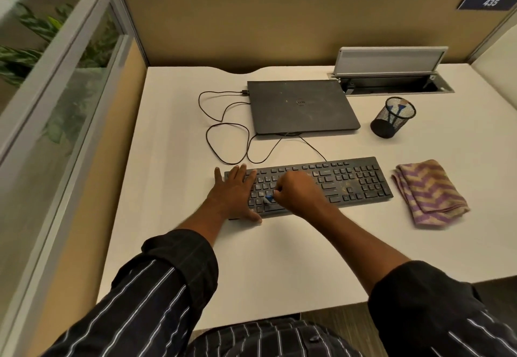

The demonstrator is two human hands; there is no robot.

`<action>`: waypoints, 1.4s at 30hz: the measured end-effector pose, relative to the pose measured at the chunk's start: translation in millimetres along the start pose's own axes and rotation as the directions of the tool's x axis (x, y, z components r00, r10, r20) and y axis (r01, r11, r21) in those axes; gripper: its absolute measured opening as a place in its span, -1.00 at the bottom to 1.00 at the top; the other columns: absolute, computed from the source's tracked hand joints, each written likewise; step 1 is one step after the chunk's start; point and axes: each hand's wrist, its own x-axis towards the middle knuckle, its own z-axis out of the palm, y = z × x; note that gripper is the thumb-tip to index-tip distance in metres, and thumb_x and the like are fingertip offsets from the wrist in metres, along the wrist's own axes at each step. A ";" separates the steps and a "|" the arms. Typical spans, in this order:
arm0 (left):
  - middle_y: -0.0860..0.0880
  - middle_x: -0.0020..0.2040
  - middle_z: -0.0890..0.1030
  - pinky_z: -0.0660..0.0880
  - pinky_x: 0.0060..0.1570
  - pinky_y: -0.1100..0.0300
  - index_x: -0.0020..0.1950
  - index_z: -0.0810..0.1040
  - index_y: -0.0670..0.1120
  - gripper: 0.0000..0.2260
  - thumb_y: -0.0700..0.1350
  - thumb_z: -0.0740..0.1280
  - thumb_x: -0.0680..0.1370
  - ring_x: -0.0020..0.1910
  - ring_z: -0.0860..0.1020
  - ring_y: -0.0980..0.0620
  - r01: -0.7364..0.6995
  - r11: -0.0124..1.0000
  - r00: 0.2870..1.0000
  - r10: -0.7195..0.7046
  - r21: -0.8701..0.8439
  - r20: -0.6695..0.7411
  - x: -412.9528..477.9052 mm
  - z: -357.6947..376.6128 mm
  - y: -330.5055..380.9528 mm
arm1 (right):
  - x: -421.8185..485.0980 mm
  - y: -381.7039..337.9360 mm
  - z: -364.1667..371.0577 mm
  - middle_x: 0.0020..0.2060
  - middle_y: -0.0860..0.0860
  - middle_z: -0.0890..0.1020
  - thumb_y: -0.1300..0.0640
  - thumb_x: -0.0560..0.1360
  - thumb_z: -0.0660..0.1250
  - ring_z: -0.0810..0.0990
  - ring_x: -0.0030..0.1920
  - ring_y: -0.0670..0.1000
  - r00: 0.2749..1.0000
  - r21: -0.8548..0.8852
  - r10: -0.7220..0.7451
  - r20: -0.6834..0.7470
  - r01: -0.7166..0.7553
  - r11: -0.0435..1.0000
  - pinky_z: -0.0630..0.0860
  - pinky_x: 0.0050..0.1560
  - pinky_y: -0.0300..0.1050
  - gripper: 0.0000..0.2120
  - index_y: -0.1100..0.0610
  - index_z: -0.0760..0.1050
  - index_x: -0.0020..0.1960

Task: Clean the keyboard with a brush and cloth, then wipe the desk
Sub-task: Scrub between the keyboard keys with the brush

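A black dusty keyboard [352, 180] lies across the white desk [179, 138]. My left hand [236, 188] rests flat on the keyboard's left end, fingers straight. My right hand [298, 191] is curled into a fist over the keys left of centre and grips a small blue brush [268, 198], whose tip touches the lower key rows. A folded purple and tan zigzag cloth [429, 193] lies on the desk just right of the keyboard, apart from both hands.
A closed black laptop [300, 106] sits behind the keyboard, with a looping black cable [223, 130] to its left. A black mesh pen cup [393, 117] stands at the right. An open cable hatch [391, 76] lies behind it. Beige partitions wall the desk.
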 end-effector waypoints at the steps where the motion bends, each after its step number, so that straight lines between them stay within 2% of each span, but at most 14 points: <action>1: -0.13 0.65 -0.13 -0.15 0.49 -0.38 0.64 -0.21 -0.05 0.19 0.54 0.33 0.32 0.62 -0.13 -0.13 0.008 1.000 1.000 -0.008 -0.010 0.001 -2.4 1.3 -3.4 | 0.2 -4.8 4.3 -0.25 0.10 0.68 0.09 0.49 0.42 0.65 -0.26 0.06 1.000 -0.036 -0.019 0.011 0.020 0.999 0.64 -0.17 -0.04 -0.82 0.22 0.64 -0.14; 6: -0.12 0.65 -0.12 -0.16 0.49 -0.39 0.64 -0.19 -0.06 0.18 0.53 0.34 0.32 0.62 -0.14 -0.10 0.014 0.999 1.000 -0.015 -0.042 -0.015 -10.7 5.7 -14.1 | -1.7 -21.2 14.2 -0.19 0.13 0.66 0.17 0.46 0.43 0.65 -0.19 0.08 0.992 -0.134 -0.097 0.076 0.106 0.985 0.64 -0.16 -0.04 -0.88 0.25 0.61 -0.10; 11: -0.13 0.65 -0.12 -0.15 0.49 -0.39 0.65 -0.19 -0.07 0.19 0.52 0.34 0.33 0.62 -0.14 -0.11 0.011 0.999 1.000 -0.012 -0.051 -0.019 -13.8 6.2 -18.1 | 5.5 -21.3 8.0 -0.15 0.12 0.65 0.18 0.52 0.36 0.63 -0.14 0.07 0.992 -0.160 -0.122 0.014 0.123 0.979 0.63 -0.07 -0.04 -0.90 0.21 0.59 -0.04; 17: -0.13 0.65 -0.12 -0.16 0.49 -0.38 0.65 -0.18 -0.06 0.18 0.52 0.35 0.33 0.62 -0.14 -0.10 -0.005 0.998 1.000 0.004 -0.066 -0.023 -12.6 7.2 -19.9 | -5.7 -17.3 10.0 -0.18 0.09 0.64 0.25 0.48 0.38 0.56 -0.26 0.00 0.982 -0.199 -0.148 0.116 0.169 0.965 0.45 -0.30 -0.23 -0.92 0.25 0.59 -0.05; 19: -0.13 0.65 -0.12 -0.16 0.49 -0.38 0.65 -0.19 -0.06 0.18 0.52 0.34 0.33 0.62 -0.14 -0.11 -0.010 0.998 1.000 0.008 -0.064 -0.028 -12.2 7.2 -19.9 | -4.5 -17.2 8.0 -0.21 0.09 0.64 0.26 0.48 0.39 0.61 -0.26 0.02 0.981 -0.170 -0.160 0.109 0.177 0.969 0.53 -0.28 -0.21 -0.94 0.25 0.60 -0.08; 21: -0.14 0.65 -0.12 -0.15 0.49 -0.38 0.65 -0.19 -0.06 0.18 0.53 0.34 0.33 0.62 -0.14 -0.12 -0.014 0.998 1.000 0.012 -0.062 -0.027 -11.8 7.5 -20.6 | -0.9 -17.6 7.4 -0.23 0.09 0.65 0.24 0.50 0.37 0.64 -0.23 0.03 0.985 -0.108 -0.166 0.054 0.171 0.979 0.61 -0.17 -0.13 -0.93 0.24 0.60 -0.11; 24: -0.14 0.65 -0.12 -0.14 0.49 -0.38 0.65 -0.20 -0.05 0.18 0.53 0.34 0.33 0.62 -0.14 -0.12 -0.016 0.998 1.000 0.014 -0.060 -0.028 -11.9 8.6 -21.2 | -0.5 -20.2 10.9 -0.26 0.07 0.63 0.21 0.54 0.32 0.61 -0.26 0.00 0.985 -0.060 -0.170 0.005 0.170 0.984 0.60 -0.18 -0.12 -0.87 0.24 0.60 -0.11; 30: -0.13 0.65 -0.15 -0.18 0.50 -0.36 0.65 -0.20 -0.04 0.19 0.52 0.35 0.32 0.62 -0.16 -0.10 -0.023 0.997 0.999 0.021 -0.076 -0.026 -12.9 9.0 -23.0 | -5.6 -23.5 17.6 -0.22 0.07 0.64 0.21 0.45 0.44 0.60 -0.24 0.02 0.977 -0.147 -0.171 0.124 0.188 0.971 0.56 -0.22 -0.14 -0.93 0.21 0.60 -0.10; 33: -0.13 0.65 -0.16 -0.17 0.49 -0.37 0.65 -0.21 -0.04 0.20 0.52 0.37 0.31 0.62 -0.17 -0.10 -0.026 0.997 0.999 0.025 -0.073 -0.024 -13.8 10.1 -24.8 | -1.5 -25.3 13.3 -0.25 0.05 0.62 0.24 0.48 0.39 0.61 -0.25 0.00 0.975 -0.114 -0.209 0.078 0.217 0.970 0.63 -0.13 -0.09 -0.96 0.21 0.60 -0.10; 35: -0.13 0.65 -0.17 -0.17 0.49 -0.37 0.64 -0.22 -0.04 0.22 0.52 0.37 0.30 0.62 -0.18 -0.10 -0.029 0.997 0.999 0.027 -0.076 -0.025 -13.4 10.7 -25.3 | 1.2 -25.0 12.8 -0.22 0.08 0.64 0.24 0.52 0.33 0.61 -0.24 0.00 0.973 -0.112 -0.228 0.021 0.229 0.967 0.62 -0.12 -0.08 -0.92 0.21 0.60 -0.09; 40: -0.12 0.65 -0.18 -0.18 0.49 -0.34 0.64 -0.22 -0.05 0.23 0.51 0.40 0.29 0.62 -0.20 -0.09 -0.042 0.994 0.999 0.040 -0.098 -0.022 -15.1 10.3 -26.7 | -2.2 -21.1 16.4 -0.20 0.06 0.64 0.22 0.48 0.39 0.62 -0.22 0.01 0.968 -0.142 -0.213 0.134 0.231 0.962 0.63 -0.13 -0.08 -0.96 0.19 0.60 -0.08; 42: -0.13 0.65 -0.20 -0.17 0.50 -0.34 0.64 -0.24 -0.05 0.23 0.50 0.40 0.29 0.62 -0.21 -0.10 -0.045 0.994 0.999 0.044 -0.098 -0.015 -16.9 10.5 -28.7 | -2.7 -22.4 15.3 -0.21 0.06 0.65 0.23 0.48 0.39 0.62 -0.24 -0.01 0.966 -0.122 -0.228 0.118 0.242 0.962 0.62 -0.16 -0.13 -0.96 0.19 0.60 -0.09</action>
